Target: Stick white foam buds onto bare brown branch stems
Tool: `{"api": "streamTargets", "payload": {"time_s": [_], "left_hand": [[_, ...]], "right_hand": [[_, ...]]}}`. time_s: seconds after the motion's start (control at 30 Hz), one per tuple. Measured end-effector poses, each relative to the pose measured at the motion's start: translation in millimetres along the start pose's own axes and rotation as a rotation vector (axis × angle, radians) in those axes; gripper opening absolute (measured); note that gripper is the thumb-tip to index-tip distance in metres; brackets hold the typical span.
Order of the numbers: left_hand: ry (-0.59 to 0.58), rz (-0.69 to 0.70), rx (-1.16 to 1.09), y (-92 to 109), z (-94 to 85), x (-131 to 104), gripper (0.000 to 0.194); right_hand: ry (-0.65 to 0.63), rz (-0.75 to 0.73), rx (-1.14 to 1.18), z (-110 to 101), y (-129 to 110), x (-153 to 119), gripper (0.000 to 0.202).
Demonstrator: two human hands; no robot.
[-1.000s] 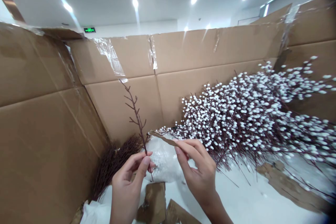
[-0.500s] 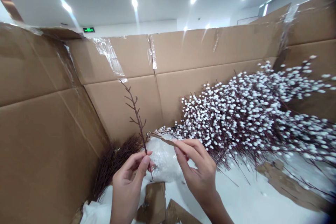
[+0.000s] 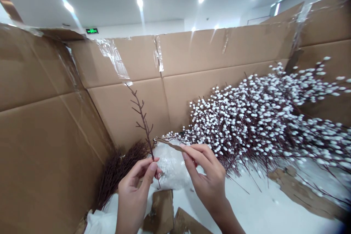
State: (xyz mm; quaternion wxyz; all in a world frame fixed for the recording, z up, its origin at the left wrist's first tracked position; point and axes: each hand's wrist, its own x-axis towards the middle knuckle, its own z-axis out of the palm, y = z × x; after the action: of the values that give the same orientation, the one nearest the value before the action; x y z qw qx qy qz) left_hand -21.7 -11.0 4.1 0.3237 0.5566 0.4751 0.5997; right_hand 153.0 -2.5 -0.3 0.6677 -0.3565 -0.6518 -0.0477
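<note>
1. Fingers of the left hand (image 3: 134, 190) are pinching the lower stem of a bare brown twig (image 3: 142, 120), thumb and forefinger closed on it, so that it is standing upright with its short side shoots clear of everything else.
2. Holding it low on the stem is leaving the whole branching top free in front of the cardboard wall (image 3: 192, 80), where each shoot is showing plainly.
3. The right hand (image 3: 208, 179) is sitting just beside the left, its fingertips pressed together on something small near a cardboard strip (image 3: 170, 144); whether it is gripping the strip or a white bead is too fine to tell.
4. Both hands are hovering over a heap of loose white beads (image 3: 171, 168), which is lying directly beneath them, so any piece is within easy reach.
5. A large pile of finished branches covered in white buds (image 3: 260, 120) is lying to the right, stems pointing toward the hands and tips leaning against the box wall.
6. A bundle of bare twigs (image 3: 117, 170) is lying to the left in the corner, kept apart from the budded ones.
7. Torn cardboard scraps (image 3: 161, 212) are lying on the white sheet (image 3: 255, 212) lining the bottom.
</note>
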Motion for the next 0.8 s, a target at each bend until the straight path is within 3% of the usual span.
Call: {"api": "streamTargets", "payload": {"time_s": [0.8], "left_hand": [[-0.004,0.002,-0.006,-0.4,-1.7,-0.6,0.033]], "right_hand": [[0.031,-0.021,-0.034,0.7,-1.5,1.1,0.034]]}}
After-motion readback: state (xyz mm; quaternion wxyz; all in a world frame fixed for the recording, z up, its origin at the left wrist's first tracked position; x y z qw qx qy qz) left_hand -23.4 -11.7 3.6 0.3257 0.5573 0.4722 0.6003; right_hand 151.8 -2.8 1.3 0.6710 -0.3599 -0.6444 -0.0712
